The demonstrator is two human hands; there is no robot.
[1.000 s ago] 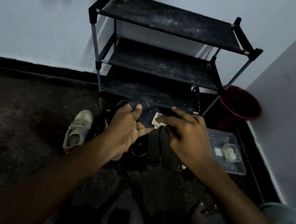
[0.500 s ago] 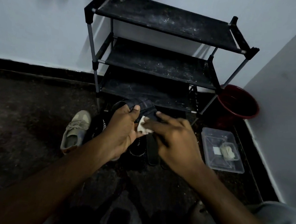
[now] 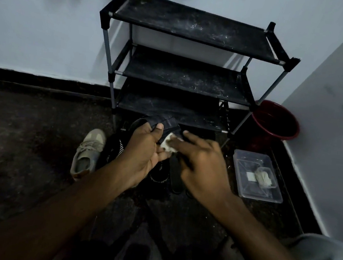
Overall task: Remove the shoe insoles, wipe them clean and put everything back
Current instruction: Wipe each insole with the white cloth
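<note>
A: Holding what, and where?
B: Grips the insole in the left hand, thumb on top, raised just ahead of both hands, with its long axis pointing away toward the shoe rack.
A: And the right hand?
B: Presses the wipe onto it with straight fingers, touching the left. Cannot make out the insole's near end inside the palm, nor the right thumb — too dim to judge dirt.

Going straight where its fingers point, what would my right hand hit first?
Likely the left hand, gripping the dark insole just beyond the white wipe the right hand presses; depth unclear.
</note>
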